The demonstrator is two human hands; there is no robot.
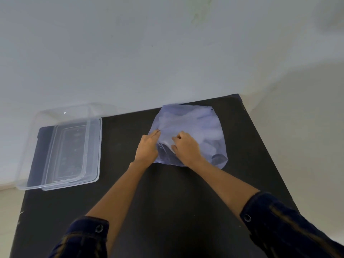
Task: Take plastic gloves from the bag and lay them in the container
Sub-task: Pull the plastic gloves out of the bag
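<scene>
The dark table (167, 202) fills the lower half of the view and butts against a pale wall. The landmark here is the clear container (61, 149), which sits at the table's left end, partly overhanging the edge, with a clear lid (74, 155) resting in or on it; which of the two, the glare does not let me tell.

Well to the right of the container, near the table's far edge, lies the translucent bag (188, 135), flat, its long axis running away from the person, its near end towards the hands. Pale shapes inside its far right part look like the plastic gloves (208, 123), none yet outside.

Both hands are on the bag's near left part. The left hand (148, 148), on the side nearer the container, has its fingers straight and close together at the bag's left edge, pinning or pinching the film. The right hand (186, 148) is curled, fingertips pinched on the film just beside it.

My judgement: the mouth is being parted, and the gloves lie beyond the right hand, so that hand reaches in, then carries leftward across the table to the container.
</scene>
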